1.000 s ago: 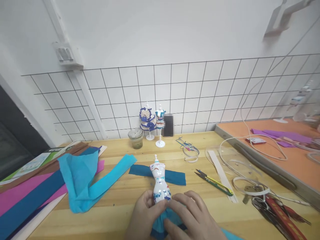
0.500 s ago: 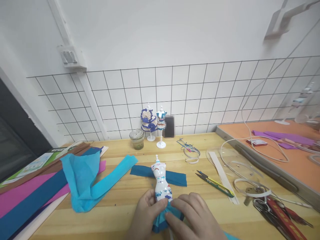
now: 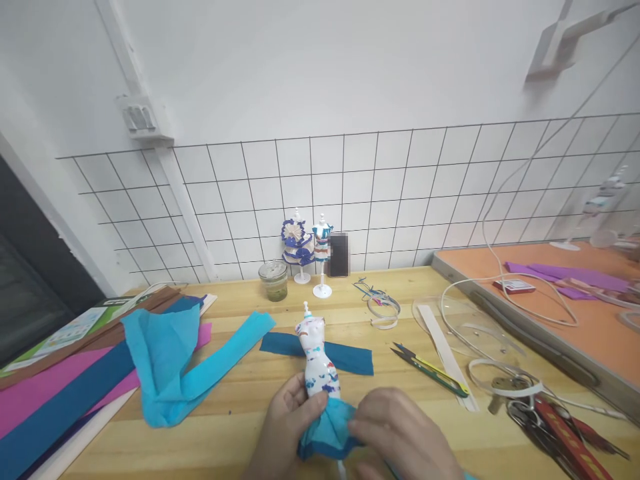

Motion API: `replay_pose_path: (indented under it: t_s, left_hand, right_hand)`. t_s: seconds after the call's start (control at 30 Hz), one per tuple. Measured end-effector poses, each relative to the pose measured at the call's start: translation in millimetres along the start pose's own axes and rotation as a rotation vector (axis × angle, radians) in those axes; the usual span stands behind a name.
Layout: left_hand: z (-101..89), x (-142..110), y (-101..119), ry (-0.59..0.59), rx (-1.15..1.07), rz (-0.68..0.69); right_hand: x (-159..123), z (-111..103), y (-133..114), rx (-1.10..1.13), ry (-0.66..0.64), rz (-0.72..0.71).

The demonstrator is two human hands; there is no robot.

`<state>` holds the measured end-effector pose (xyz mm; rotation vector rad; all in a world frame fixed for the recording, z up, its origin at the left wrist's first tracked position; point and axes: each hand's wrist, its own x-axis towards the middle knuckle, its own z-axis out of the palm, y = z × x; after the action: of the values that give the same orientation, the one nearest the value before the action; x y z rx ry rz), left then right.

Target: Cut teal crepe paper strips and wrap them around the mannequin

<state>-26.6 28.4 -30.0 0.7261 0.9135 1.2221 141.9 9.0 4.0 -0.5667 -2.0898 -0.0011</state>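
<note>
A small white dress form (image 3: 320, 357) with blue, purple and red smears stands leaning slightly in front of me. Around its lower part wraps a turquoise skirt (image 3: 333, 427) with a darker blue hem, looking like crepe paper. My left hand (image 3: 287, 423) grips the form at the hip, thumb pressing the skirt's top edge. At the skirt's right side, my right hand (image 3: 400, 433) has its fingers bent together on the edge; the fingertips are partly hidden. Behind the form lies a dark blue strip (image 3: 350, 357) on the wooden table (image 3: 225, 440).
Turquoise crepe paper (image 3: 170, 373) and several coloured strips lie left. Yellow-green thread snips (image 3: 430, 370), a white strip (image 3: 447, 357), a cable and keys (image 3: 530, 427) are right. Two dressed mannequins (image 3: 322, 267), a glass jar (image 3: 274, 280) and a phone-like dark object (image 3: 340, 257) stand at the back.
The dress form has shifted slightly left and its skirt shows more fully. My right hand has slid from the waist front to the skirt's right edge. My left hand keeps its grip.
</note>
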Motion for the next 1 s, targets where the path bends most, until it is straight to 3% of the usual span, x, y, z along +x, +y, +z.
replay_pose_path:
  t_s: [0.07, 0.17, 0.27, 0.37, 0.5, 0.6, 0.8, 1.0]
  left_hand:
    - [0.2, -2.9, 3.2, -0.026, 0.025, 0.024]
    - [3.8, -8.9, 7.3, -0.135, 0.088, 0.061]
    - [6.2, -12.5, 6.1, -0.246, 0.112, 0.094]
    - [4.0, -12.7, -1.2, -0.202, 0.088, 0.144]
    - [1.1, -12.8, -5.9, -0.168, 0.158, 0.192]
    - [3.3, -13.5, -1.6, -0.210, 0.192, 0.195]
    - [6.8, -12.1, 3.4, -0.160, 0.160, 0.182]
    - [6.3, -11.5, 4.3, -0.230, 0.184, 0.142]
  right_hand:
    - [0.3, -5.7, 4.7, 0.163, 0.053, 0.252]
    - [-0.1, -7.9, 9.4, 0.476, -0.087, 0.770]
    - [-1.8, -3.9, 11.3, 0.778, -0.258, 0.998]
    - [-4.5, -0.2, 11.7, 0.907, -0.334, 1.022]
    - [-6.3, -1.7, 11.1, 0.855, -0.446, 1.065]
    - [-5.0, -3.6, 9.8, 0.794, -0.430, 1.089]
    - [-5.2, -0.1, 8.7, 0.682, -0.390, 1.078]
    - [-8.3, 2.7, 8.8, 0.715, -0.392, 1.044]
